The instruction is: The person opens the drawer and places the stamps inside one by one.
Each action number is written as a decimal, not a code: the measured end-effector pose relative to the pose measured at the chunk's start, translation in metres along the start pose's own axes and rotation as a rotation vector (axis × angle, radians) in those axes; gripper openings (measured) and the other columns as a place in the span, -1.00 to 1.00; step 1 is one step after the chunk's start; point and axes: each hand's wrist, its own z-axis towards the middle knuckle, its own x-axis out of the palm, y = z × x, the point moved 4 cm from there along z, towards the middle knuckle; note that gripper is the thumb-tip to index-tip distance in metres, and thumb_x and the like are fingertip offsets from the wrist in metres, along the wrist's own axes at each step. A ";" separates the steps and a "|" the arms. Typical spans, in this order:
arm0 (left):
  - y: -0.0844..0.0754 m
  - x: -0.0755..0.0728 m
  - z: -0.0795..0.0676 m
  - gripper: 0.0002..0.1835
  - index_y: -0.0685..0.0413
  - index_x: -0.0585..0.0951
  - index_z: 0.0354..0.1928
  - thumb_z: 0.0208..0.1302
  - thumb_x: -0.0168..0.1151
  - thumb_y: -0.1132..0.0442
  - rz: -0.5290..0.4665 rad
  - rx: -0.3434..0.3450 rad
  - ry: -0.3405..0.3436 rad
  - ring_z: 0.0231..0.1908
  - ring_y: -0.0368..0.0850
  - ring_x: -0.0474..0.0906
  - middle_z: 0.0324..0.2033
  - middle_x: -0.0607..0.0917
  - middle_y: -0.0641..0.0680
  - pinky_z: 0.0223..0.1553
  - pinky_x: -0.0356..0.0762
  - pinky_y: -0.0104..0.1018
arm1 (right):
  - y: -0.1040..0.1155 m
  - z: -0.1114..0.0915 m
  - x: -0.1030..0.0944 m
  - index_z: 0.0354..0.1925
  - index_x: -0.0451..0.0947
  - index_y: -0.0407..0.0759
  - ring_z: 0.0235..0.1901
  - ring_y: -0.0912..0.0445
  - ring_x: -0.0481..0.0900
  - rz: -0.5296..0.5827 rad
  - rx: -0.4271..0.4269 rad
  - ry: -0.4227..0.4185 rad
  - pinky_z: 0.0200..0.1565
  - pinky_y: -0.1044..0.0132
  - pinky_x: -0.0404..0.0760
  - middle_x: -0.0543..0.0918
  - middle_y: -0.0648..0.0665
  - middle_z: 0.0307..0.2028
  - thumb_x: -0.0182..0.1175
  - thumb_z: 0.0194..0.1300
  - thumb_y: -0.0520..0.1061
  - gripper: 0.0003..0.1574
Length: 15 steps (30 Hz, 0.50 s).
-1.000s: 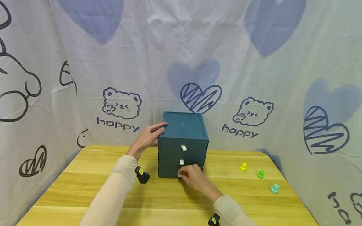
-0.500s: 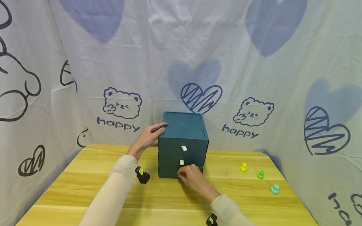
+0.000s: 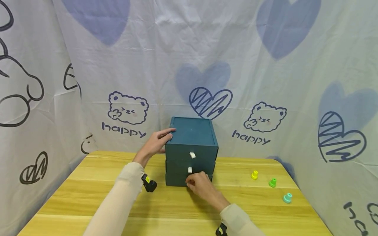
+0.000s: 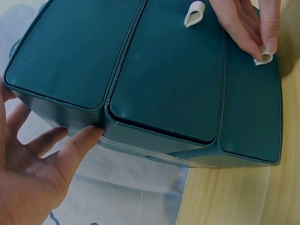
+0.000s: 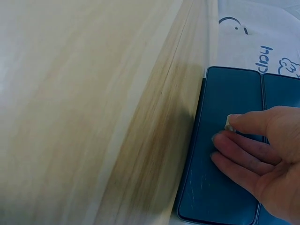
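Observation:
A dark teal cabinet (image 3: 192, 132) with three stacked drawers stands on the table, its drawer fronts facing me. Each front carries a small white loop pull; the top pull (image 3: 192, 155) and the middle pull (image 3: 190, 169) show in the head view. My left hand (image 3: 153, 144) rests against the cabinet's left side with extended fingers, some reaching over its top edge. In the left wrist view its thumb (image 4: 84, 145) touches the side wall. My right hand (image 3: 202, 186) pinches the bottom pull (image 4: 265, 57) between thumb and fingers. The bottom drawer sits flush.
Three small stepped pegs stand on the wooden table (image 3: 88, 196) to the right: yellow (image 3: 254, 175), green (image 3: 273, 183) and turquoise (image 3: 287, 197). A printed cloth (image 3: 165, 49) hangs behind the cabinet and along both sides.
The right wrist has shifted slightly left while its fingers stay at the bottom pull. The left hand and the cabinet look the same.

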 end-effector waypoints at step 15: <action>0.001 0.000 0.001 -0.47 -0.17 0.35 0.55 0.63 -0.05 -0.02 0.001 0.021 0.002 0.58 0.25 0.10 0.63 0.12 0.17 0.32 0.42 0.41 | 0.003 -0.007 -0.003 -0.26 0.82 -0.20 -0.41 0.19 0.74 0.013 -0.032 -0.009 -0.32 0.48 0.68 0.84 -0.09 -0.36 0.39 0.31 -0.26 -0.92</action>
